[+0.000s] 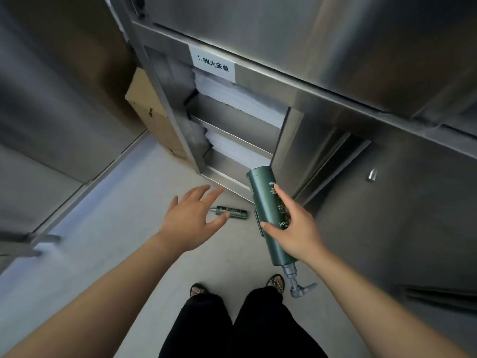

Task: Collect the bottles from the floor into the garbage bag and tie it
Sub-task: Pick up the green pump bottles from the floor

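Stainless steel linen cabinet across the top and right, lower left bay open. Pale grey floor below, bounded on the left by steel wall panels. Black trousers and patterned sandals at the bottom edge. Brown cardboard box on the floor just beside the cabinet's left post. Folded white sheets stacked on two shelves inside the open bay, under a white label reading "1.8M大床单".

Large dark green pump bottle off the floor, upside down and tilted, pump head lowest. Right hand wrapped round its middle, thumb on the left side, fingers curled over the printed face. Left hand wide open, fingers spread, palm down, holding nothing, above a small dark green bottle lying on its side on the floor near the cabinet's foot. Thumb tip overlapping that bottle in view, contact unclear. Small round metal knob on the right-hand door.
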{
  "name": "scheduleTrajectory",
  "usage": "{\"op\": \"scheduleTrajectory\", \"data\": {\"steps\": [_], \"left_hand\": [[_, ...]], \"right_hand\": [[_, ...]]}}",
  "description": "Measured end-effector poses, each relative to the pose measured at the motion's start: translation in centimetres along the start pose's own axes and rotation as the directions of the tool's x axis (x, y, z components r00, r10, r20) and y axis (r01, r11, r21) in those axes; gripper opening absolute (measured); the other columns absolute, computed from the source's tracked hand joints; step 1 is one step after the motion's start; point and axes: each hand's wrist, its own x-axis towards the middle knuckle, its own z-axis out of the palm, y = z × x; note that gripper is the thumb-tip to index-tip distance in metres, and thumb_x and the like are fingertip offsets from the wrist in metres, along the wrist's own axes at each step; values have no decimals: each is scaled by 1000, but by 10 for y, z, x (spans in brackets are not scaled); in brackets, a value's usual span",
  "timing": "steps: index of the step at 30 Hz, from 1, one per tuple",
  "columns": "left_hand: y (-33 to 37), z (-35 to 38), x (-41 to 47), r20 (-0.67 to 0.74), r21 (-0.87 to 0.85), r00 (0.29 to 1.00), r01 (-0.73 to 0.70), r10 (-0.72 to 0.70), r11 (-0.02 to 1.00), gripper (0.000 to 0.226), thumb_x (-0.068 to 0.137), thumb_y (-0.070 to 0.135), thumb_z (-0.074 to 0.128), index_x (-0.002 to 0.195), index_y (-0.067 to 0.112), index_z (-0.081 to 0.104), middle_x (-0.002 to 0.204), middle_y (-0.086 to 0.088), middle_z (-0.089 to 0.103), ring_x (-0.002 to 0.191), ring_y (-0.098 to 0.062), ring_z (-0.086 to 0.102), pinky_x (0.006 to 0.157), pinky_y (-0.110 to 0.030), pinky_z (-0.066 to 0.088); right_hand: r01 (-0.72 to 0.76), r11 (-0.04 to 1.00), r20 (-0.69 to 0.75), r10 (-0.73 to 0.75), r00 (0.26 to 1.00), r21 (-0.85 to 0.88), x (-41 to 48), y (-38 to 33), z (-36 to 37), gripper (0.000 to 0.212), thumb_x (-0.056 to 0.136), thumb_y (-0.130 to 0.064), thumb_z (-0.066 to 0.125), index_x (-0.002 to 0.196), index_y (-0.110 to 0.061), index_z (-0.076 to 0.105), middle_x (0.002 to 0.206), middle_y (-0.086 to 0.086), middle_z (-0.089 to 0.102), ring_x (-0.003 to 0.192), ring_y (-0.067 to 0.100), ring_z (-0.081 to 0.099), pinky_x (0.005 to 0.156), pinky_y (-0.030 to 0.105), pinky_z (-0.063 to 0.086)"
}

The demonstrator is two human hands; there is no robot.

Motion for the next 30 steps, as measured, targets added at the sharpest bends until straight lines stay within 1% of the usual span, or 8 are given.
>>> {"op": "scheduleTrajectory", "data": {"steps": [4, 8, 12, 15, 18, 23, 27, 30], "left_hand": [[-22, 33, 34, 49, -36, 998, 38, -37, 999, 61, 88, 60, 36, 143, 38, 24, 152, 1, 31, 141, -18, 25, 112, -51, 24], [-59, 93, 80, 62, -54, 996, 69, -65, 996, 61, 88, 60, 36, 143, 38, 26, 151, 1, 32, 140, -18, 26, 112, -51, 24], [-105, 189, 133, 68, -68, 994, 95, -91, 993, 60, 89, 58, 38, 143, 37, 26, 151, 0, 33, 139, -19, 28, 111, -50, 26], [-139, 280, 177, 69, -86, 992, 109, -104, 990, 59, 89, 57, 39, 143, 36, 27, 151, 0, 33, 138, -19, 29, 110, -47, 29], [-170, 380, 226, 57, -80, 996, 79, -75, 994, 59, 89, 56, 40, 143, 35, 28, 150, 0, 33, 136, -20, 32, 105, -41, 36], [-218, 529, 302, 40, 10, 999, 1, -1, 1000, 60, 88, 57, 41, 142, 33, 30, 150, -1, 34, 136, -25, 34, 100, -42, 40], [-241, 613, 352, 13, 60, 998, -61, 60, 996, 60, 87, 56, 43, 142, 34, 30, 152, -3, 32, 136, -25, 34, 101, -45, 39], [-245, 646, 370, 7, 37, 997, -79, 79, 996, 64, 88, 55, 42, 145, 37, 20, 158, -1, 18, 142, -26, 23, 103, -49, 38]], "right_hand": [[-18, 1000, 44, 19, 999, -23, 28, 28, 26, 88, 65, -48, 70, 136, -59, 19, 129, -11, 49, 112, 6, 51, 91, 24, 43], [-60, 998, 104, 62, 993, -21, 56, 84, 72, 88, 67, -45, 72, 137, -57, 19, 132, -7, 48, 115, 10, 50, 98, 35, 45], [-76, 997, 122, 77, 990, -15, 99, 168, 138, 87, 70, -37, 75, 137, -54, 22, 127, -9, 47, 113, 9, 49, 96, 30, 43], [-84, 996, 122, 86, 989, -26, 135, 245, 192, 89, 71, -36, 75, 140, -50, 21, 121, -11, 47, 106, 4, 47, 88, 21, 40], [-65, 997, 102, 69, 992, -51, 169, 329, 247, 89, 73, -33, 75, 143, -43, 22, 126, -10, 47, 105, 3, 44, 89, 21, 37], [-101, 994, 52, 102, 993, -38, 209, 465, 334, 90, 74, -34, 74, 141, -50, 16, 118, -15, 44, 101, 3, 47, 84, 21, 40], [-100, 995, 7, 100, 995, -23, 227, 549, 378, 88, 74, -38, 72, 139, -55, 15, 120, -16, 43, 103, 2, 45, 85, 20, 37], [-90, 995, -6, 90, 996, -38, 234, 583, 390, 89, 74, -37, 72, 139, -55, 14, 120, -13, 44, 98, 1, 46, 82, 18, 37]]}}
